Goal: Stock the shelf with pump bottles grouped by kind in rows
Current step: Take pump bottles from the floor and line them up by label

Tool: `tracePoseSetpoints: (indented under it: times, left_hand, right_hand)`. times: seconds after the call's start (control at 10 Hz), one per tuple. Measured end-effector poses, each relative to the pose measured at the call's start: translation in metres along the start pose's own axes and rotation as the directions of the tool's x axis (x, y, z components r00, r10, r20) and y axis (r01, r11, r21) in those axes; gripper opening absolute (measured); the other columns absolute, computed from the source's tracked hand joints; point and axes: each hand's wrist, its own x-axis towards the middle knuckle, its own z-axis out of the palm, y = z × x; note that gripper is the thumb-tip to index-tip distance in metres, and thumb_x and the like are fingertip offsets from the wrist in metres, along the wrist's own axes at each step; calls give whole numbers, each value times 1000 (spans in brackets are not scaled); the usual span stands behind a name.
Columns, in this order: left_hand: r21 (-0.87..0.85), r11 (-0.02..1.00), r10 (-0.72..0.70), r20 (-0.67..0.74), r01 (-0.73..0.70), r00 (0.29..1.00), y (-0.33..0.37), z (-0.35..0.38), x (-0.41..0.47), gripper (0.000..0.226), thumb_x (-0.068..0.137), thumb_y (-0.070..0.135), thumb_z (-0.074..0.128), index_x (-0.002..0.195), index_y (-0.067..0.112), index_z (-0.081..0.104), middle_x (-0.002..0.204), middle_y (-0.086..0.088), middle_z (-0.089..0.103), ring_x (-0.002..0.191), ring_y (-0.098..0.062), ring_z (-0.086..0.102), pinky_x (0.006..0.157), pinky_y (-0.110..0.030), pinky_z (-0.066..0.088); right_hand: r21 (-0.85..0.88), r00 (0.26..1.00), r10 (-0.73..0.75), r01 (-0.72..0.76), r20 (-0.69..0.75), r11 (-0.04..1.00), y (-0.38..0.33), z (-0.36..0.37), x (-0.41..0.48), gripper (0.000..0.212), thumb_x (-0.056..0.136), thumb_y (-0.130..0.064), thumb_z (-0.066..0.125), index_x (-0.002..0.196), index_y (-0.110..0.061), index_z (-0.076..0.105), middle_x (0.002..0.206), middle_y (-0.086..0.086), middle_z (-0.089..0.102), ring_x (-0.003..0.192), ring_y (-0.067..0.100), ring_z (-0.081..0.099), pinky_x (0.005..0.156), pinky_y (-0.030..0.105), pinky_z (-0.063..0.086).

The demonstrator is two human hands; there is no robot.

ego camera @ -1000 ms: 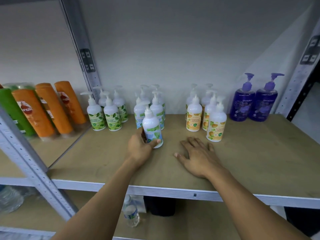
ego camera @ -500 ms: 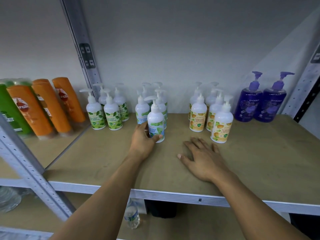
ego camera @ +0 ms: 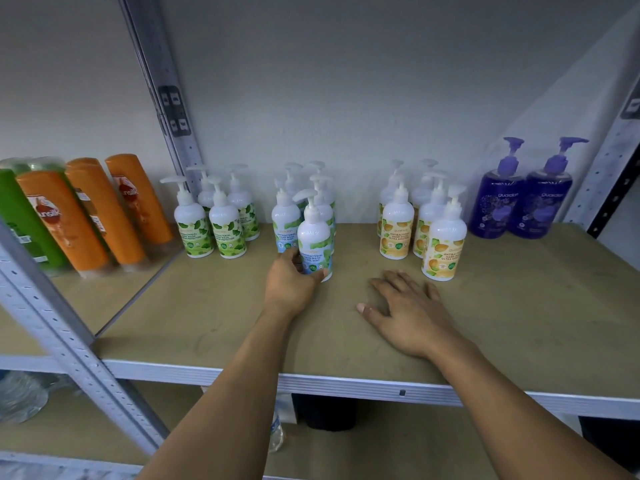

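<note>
1. Pump bottles stand upright on the wooden shelf (ego camera: pixel 519 306), grouped by kind along the far wall.
2. The cool-mint hand wash bottle (ego camera: pixel 314 237) stands at the near end of the middle group. The left hand (ego camera: pixel 291 285) curls round its lower part, thumb on the label.
3. The right hand (ego camera: pixel 408 310) lies flat on the shelf board with fingers straight and spread, holding nothing, just near-left of the front orange-label bottle (ego camera: pixel 445 244).
4. The green-label bottles (ego camera: pixel 211 223) stand to the left, and two purple pump bottles (ego camera: pixel 519 202) at far right.
5. Orange Sunsilk bottles (ego camera: pixel 86 216) and a green bottle (ego camera: pixel 20 220) stand on the neighbouring shelf at left.
</note>
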Motion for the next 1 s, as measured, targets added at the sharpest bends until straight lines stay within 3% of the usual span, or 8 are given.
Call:
tracePoseSetpoints:
  times: [0.2, 0.4, 0.5, 0.7, 1.0]
  left_hand:
    - [10, 999, -39, -29, 39, 999, 3, 1, -4, 56, 70, 31, 90, 114, 23, 55, 107, 8, 64, 92, -6, 63, 71, -15, 44]
    - [52, 999, -10, 0, 10, 1000, 1, 0, -4, 45, 74, 25, 85, 108, 28, 57, 100, 13, 68, 96, -10, 67, 84, -29, 53]
    - [61, 998, -12, -18, 13, 1000, 3, 3, -6, 53, 77, 26, 84, 121, 19, 55, 104, 12, 65, 95, -8, 62, 80, -25, 46]
    - [103, 994, 24, -4, -23, 1000, 4, 3, -5, 39, 81, 25, 80, 105, 26, 48, 109, 5, 62, 91, -11, 55, 77, -25, 42]
    - [33, 999, 5, 24, -6, 1000, 4, 0, -2, 40, 77, 23, 81, 105, 32, 53, 99, 16, 63, 92, -8, 62, 79, -23, 44]
  right_hand:
    - [-7, 1000, 3, -3, -8, 1000, 0, 1, 1, 73, 94, -74, 28, 156, -36, 25, 167, -8, 14, 154, 13, 4, 123, 52, 6]
    - [-15, 1000, 4, -4, -9, 1000, 0, 2, 1, 72, 93, -74, 27, 155, -36, 26, 167, -8, 14, 154, 13, 5, 123, 52, 6]
    - [-15, 1000, 9, -9, -12, 1000, 0, 2, 1, 72, 94, -74, 28, 155, -36, 26, 167, -8, 14, 154, 13, 6, 122, 52, 6]
    - [-9, 1000, 12, -13, -19, 1000, -2, 1, 0, 72, 94, -74, 28, 155, -36, 26, 166, -9, 15, 153, 12, 6, 123, 52, 7]
    - [-12, 1000, 13, -13, -21, 1000, -2, 0, 0, 72, 94, -74, 28, 155, -35, 27, 166, -8, 15, 153, 12, 7, 123, 51, 7]
